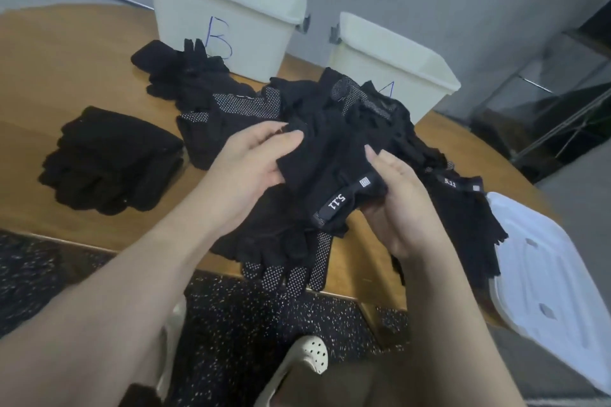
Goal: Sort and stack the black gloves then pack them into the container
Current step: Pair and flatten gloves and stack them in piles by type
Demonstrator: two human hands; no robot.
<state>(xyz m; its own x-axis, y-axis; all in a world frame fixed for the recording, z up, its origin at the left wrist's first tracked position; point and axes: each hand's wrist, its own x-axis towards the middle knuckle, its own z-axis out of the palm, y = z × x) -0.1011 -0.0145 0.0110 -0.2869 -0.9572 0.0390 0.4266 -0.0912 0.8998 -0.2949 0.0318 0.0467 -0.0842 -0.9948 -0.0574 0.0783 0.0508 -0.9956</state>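
Observation:
A loose pile of black gloves [307, 109], some with white grip dots, covers the middle of the wooden table [66, 53]. Both hands hold one black glove [327, 175] with a "5.11" wrist strap above the pile. My left hand [254, 158] pinches its upper left edge between thumb and fingers. My right hand [400, 201] grips its strap end from the right. A neat stack of plain black gloves [112, 158] lies at the left. Two white containers stand behind: one marked "B" [224, 20] and one [393, 66] to its right, its mark half hidden.
A white lid [549, 277] lies at the table's right front edge, partly under gloves. Another 5.11 glove [463, 208] lies next to it. Some gloves hang over the front edge. Below are speckled dark flooring and my shoe [310, 357]. Metal shelving stands at the far right.

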